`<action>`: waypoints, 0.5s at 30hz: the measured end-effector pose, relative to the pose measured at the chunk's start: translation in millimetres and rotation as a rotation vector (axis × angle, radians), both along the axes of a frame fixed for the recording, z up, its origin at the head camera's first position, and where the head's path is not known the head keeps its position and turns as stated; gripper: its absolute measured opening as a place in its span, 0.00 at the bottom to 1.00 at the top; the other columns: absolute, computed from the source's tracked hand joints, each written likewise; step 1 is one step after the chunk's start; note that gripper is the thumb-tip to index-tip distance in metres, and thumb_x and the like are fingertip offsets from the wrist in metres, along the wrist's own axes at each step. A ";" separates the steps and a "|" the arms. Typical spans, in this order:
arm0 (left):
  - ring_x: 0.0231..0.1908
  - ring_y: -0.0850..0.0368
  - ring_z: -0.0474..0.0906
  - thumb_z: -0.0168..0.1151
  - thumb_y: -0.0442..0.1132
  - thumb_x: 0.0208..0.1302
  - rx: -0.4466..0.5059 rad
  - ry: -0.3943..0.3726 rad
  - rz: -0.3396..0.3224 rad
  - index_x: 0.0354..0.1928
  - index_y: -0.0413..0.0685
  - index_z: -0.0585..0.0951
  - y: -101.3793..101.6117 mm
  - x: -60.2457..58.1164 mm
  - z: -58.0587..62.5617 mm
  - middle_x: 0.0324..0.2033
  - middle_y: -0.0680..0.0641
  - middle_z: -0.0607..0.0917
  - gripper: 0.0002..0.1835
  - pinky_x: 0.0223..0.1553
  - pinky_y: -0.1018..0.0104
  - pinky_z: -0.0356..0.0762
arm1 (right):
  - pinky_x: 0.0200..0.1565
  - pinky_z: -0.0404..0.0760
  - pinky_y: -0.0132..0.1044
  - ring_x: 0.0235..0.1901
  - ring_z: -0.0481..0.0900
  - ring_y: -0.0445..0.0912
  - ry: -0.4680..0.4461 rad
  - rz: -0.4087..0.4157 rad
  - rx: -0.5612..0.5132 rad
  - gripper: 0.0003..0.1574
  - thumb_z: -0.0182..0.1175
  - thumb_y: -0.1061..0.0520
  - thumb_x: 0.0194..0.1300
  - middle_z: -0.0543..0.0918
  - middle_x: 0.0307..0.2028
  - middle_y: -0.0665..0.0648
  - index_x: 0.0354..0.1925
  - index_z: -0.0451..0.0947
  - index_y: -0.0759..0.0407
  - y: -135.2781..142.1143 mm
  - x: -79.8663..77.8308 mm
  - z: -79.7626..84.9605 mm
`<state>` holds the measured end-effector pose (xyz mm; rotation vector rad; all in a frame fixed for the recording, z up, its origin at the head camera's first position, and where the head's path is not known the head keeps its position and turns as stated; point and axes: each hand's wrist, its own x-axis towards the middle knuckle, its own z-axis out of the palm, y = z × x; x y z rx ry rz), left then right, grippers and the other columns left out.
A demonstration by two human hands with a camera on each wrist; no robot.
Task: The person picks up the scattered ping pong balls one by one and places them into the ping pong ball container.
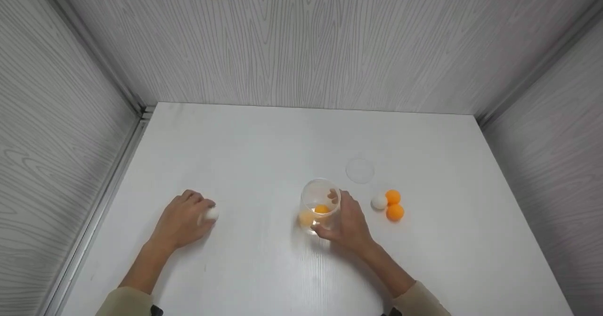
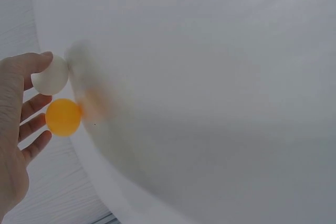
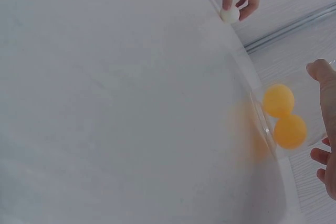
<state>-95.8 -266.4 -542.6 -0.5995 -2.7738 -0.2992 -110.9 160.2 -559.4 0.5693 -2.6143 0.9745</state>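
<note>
My left hand [image 1: 183, 219] is at the left of the table, pinching a white ping-pong ball [image 2: 51, 76] between thumb and finger. An orange ping-pong ball [image 2: 63, 117] sits by its other fingers in the left wrist view; in the head view the hand hides it. Near the middle, my right hand [image 1: 351, 226] grips a clear plastic cup [image 1: 307, 202] from its right side, thumb in front and fingers behind. Inside the cup are two orange balls [image 3: 278, 100], seen through its wall in the right wrist view. The cup's mouth faces up.
Right of the cup, a white ball [image 1: 379, 201] touches two orange balls [image 1: 395, 212] on the table. Behind them lies a clear round disc [image 1: 360, 170], flat on the white table [image 1: 245, 141]. Grey wood-grain panels [image 1: 301, 43] rise at the back and both sides.
</note>
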 end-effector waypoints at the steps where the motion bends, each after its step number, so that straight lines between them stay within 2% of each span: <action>1: 0.50 0.43 0.83 0.80 0.42 0.54 -0.001 -0.002 0.001 0.45 0.46 0.88 0.0 -0.2 0.1 0.39 0.44 0.87 0.18 0.51 0.49 0.84 | 0.53 0.83 0.52 0.49 0.81 0.54 -0.001 0.000 0.000 0.55 0.80 0.37 0.46 0.83 0.51 0.59 0.63 0.69 0.62 0.0 0.0 0.0; 8: 0.50 0.43 0.82 0.79 0.43 0.55 -0.004 -0.006 0.005 0.46 0.46 0.88 -0.4 -1.2 0.9 0.39 0.44 0.87 0.17 0.52 0.48 0.84 | 0.52 0.82 0.51 0.48 0.80 0.54 0.008 0.002 0.005 0.54 0.80 0.37 0.45 0.83 0.50 0.59 0.62 0.70 0.62 0.6 -0.4 0.5; 15: 0.48 0.45 0.81 0.81 0.43 0.52 0.017 0.044 -0.014 0.45 0.48 0.87 -0.7 -1.3 3.2 0.37 0.46 0.86 0.18 0.51 0.51 0.84 | 0.52 0.83 0.51 0.48 0.80 0.54 0.020 0.002 0.000 0.55 0.80 0.39 0.45 0.83 0.51 0.59 0.63 0.70 0.61 -0.4 0.9 2.4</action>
